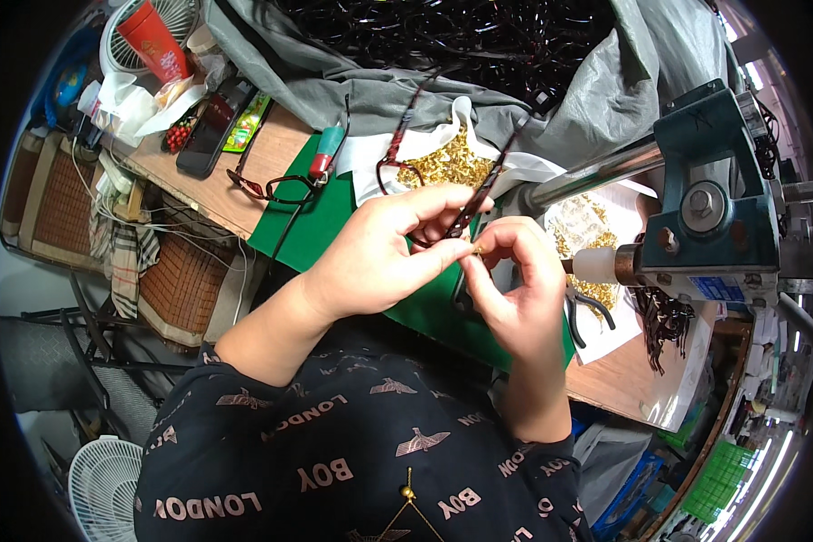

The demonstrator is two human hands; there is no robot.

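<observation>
My left hand (375, 248) is closed round a pair of dark red eyeglasses (488, 185), its temples spread and pointing away from me. Close against it, my right hand (524, 289) pinches a tiny gold-coloured piece (480, 250) between thumb and forefinger, beside the frame. The fingers hide most of the frame front, and the piece is too small to make out its shape. Beyond my left hand lies a heap of small gold-coloured metal parts (447, 163) on white sheeting. A second heap of gold-coloured parts (605, 256) is to the right of my right hand, next to black-handled pliers (576, 321).
A dark green bench machine (718, 172) stands at the right, its white-tipped rod near my right hand. Another pair of eyeglasses (266, 190) rests on the left, by a red and teal cylinder (325, 154). Many glossy dark frames (443, 41) fill the grey cloth at the back.
</observation>
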